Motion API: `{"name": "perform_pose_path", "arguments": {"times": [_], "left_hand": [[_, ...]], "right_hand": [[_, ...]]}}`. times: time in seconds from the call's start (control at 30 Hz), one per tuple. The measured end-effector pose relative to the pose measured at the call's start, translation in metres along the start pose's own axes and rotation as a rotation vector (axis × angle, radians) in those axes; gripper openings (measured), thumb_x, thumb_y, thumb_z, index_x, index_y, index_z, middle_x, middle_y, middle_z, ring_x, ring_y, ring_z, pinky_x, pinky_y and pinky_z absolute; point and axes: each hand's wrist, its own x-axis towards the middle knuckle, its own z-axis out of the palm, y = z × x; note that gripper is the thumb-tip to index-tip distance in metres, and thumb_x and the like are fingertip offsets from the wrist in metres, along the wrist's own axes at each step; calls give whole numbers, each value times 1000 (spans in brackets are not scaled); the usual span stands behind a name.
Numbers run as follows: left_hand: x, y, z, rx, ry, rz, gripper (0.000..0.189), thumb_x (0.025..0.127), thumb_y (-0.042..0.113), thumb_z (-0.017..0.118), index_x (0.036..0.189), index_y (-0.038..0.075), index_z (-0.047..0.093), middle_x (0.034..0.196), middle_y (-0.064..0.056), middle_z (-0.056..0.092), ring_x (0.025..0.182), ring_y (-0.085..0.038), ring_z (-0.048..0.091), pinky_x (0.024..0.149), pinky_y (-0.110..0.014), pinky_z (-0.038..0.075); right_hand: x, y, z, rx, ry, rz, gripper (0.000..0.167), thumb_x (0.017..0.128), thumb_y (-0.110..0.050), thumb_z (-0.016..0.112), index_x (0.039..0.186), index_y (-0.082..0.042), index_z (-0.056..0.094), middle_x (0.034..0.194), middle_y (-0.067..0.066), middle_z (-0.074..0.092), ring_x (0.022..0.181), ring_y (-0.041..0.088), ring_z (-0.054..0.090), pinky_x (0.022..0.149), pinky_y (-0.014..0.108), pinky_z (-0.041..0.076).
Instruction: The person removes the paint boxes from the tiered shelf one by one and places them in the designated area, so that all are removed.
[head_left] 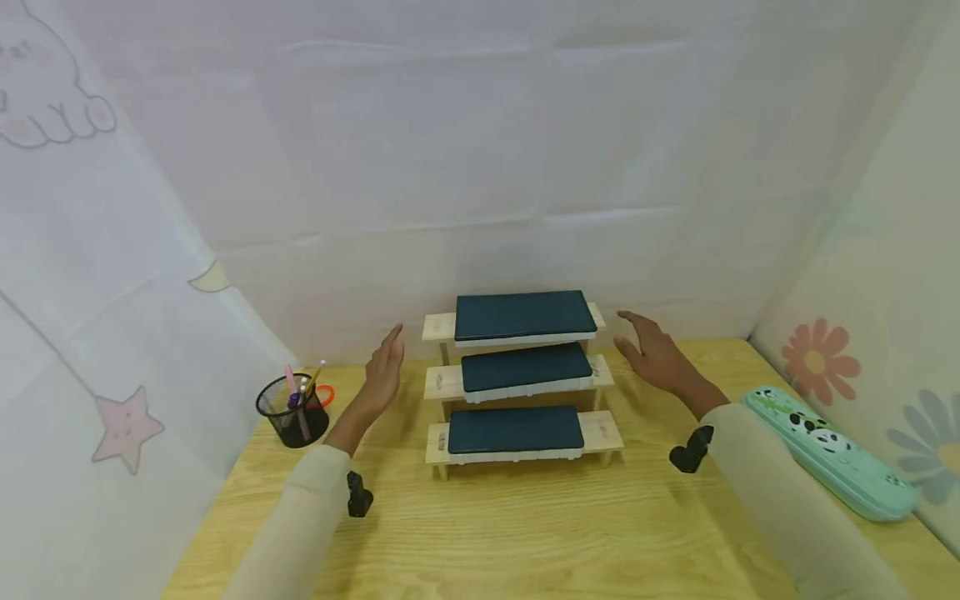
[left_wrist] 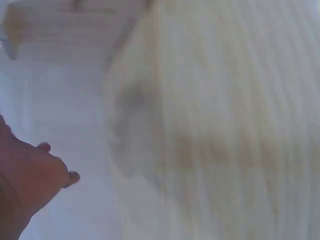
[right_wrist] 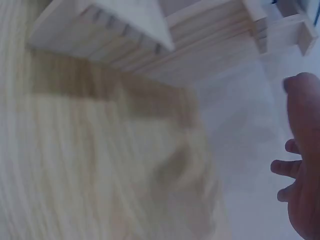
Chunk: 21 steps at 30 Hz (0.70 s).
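While both hands hold nothing, a stepped wooden stand (head_left: 609,432) rests on the surface (head_left: 525,542) between them, close to the back wall (head_left: 480,167). Each of its three tiers carries a flat piece with a dark blue top and a white underside: the upper piece (head_left: 523,315), the middle piece (head_left: 527,369), slightly askew, and the lower piece (head_left: 516,430), nearer the left end of its tier. Pale wood shows at the ends of the tiers.

Just left of the stand, and apart from it, hangs the left hand (head_left: 382,371), its grip empty, the fingers extended and lying near one another. On the other side the right hand (head_left: 656,358) is likewise apart from the wood; its grip is spread, with the thumb away from the fingers. The left wrist view is blurred; the right one shows the stand's wooden edges beyond the hand.

Pale sleeves (head_left: 292,517) cover the arms, and a small black device sits by each wrist. Farther left, a black mesh cup (head_left: 302,427) stands upright with pens and an orange loop (head_left: 326,395). At the far right, a mint-green case (head_left: 840,467) printed with pandas lies beside the flowered side wall (head_left: 885,275).
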Motion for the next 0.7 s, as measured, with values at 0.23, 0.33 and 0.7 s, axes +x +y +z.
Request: {"name": "perform_pose_path", "arguments": {"times": [0.23, 0.33, 0.7], "left_hand": [[10, 35, 8, -403, -55, 66, 52, 111, 44, 18, 161, 41, 5, 166, -10, 8, 147, -43, 17, 112, -70, 16], [10, 48, 13, -449, -83, 67, 52, 111, 42, 23, 162, 39, 8, 167, -2, 3, 148, -42, 16, 112, -69, 17], [11, 53, 33, -390, -54, 56, 51, 110, 49, 29, 157, 29, 27, 163, 9, 15, 150, -29, 15, 112, -68, 17]], "right_hand": [[12, -38, -16, 423, 68, -68, 58, 110, -40, 36, 162, -22, 16, 165, 7, 14, 148, 42, 18, 111, 70, 19], [14, -63, -21, 452, 31, -135, 61, 109, -32, 42, 162, -22, 13, 166, 6, 8, 148, 44, 14, 112, 70, 14], [20, -95, -20, 349, -146, -181, 77, 101, -26, 62, 162, -29, 15, 168, 4, 5, 152, 31, 6, 108, 74, 18]]}}
